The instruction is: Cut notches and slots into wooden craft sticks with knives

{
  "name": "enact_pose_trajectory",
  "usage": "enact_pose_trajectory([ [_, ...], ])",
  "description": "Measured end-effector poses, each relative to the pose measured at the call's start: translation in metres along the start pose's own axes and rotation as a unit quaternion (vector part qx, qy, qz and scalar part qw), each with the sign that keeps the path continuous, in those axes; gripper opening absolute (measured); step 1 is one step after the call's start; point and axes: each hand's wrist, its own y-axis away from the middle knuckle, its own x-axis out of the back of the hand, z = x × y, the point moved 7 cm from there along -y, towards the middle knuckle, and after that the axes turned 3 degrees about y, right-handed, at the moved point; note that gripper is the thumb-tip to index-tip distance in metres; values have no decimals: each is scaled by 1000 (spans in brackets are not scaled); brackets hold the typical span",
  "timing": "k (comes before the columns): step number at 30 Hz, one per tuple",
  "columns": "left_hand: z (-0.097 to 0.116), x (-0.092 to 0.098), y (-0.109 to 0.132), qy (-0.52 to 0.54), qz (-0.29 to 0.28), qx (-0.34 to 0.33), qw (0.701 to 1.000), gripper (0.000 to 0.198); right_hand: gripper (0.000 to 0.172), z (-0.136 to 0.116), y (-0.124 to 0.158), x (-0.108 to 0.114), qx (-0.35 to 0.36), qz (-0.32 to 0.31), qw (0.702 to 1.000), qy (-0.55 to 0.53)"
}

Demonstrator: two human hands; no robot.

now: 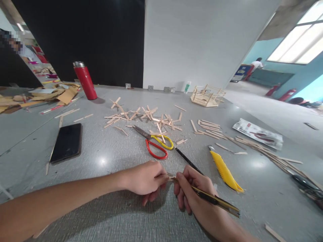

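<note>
Near the front middle of the table, my left hand [147, 178] is closed in a pinch on a small thin wooden stick [172, 178]. Close against it on the right, my right hand [198, 191] is wrapped round a slim black and gold utility knife [218, 201], whose back end sticks out past the palm. The knife's tip is hidden by my fingers at the stick. Just beyond my hands lie scissors [157, 155] with red and yellow handles, and a black pen [186, 159]. Right of these rests a yellow-handled cutter [224, 169].
Cut wooden sticks [151, 114] lie scattered mid-table, with more sticks [209, 129] to the right. A small stick frame [207, 97] stands at the back right. A phone [67, 143], a red flask [85, 81] and cardboard scraps [68, 95] are on the left. A white packet [258, 132] lies right.
</note>
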Motion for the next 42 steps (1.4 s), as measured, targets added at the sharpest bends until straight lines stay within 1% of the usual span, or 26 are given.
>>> enact_pose_trajectory([
  [8, -2, -1, -2, 2, 1, 0, 1000, 37, 48, 0, 1, 0, -2, 2, 1000, 10],
  [14, -1, -1, -2, -3, 4, -11, 1000, 37, 50, -12, 2, 1, 54, 26, 996, 69],
  [18, -1, 0, -2, -10, 15, -33, 999, 36, 50, -19, 1, -3, 80, 10, 992, 97],
  [26, -10, -1, -4, 8, 56, -35, 998, 36, 52, -15, -2, -1, 81, -4, 990, 112],
  [30, -9, -1, -3, 10, 57, -28, 998, 36, 51, -14, -2, 0, 79, -9, 992, 98],
  [33, -7, 2, -2, 12, 31, -20, 999, 40, 52, -15, -1, 5, 69, 6, 995, 72],
  [36, -5, 6, -2, 19, -37, -5, 999, 43, 54, -17, 2, 9, 77, 15, 995, 65],
  [39, -8, 8, 0, 28, -125, 18, 992, 40, 52, -19, 6, 6, 118, -10, 987, 110],
  [40, -9, 9, 0, 31, -140, 22, 989, 40, 50, -18, 8, 3, 128, -27, 984, 122],
  [42, -9, 12, -1, 40, -146, 21, 988, 39, 45, -13, 11, -4, 134, -67, 980, 130],
])
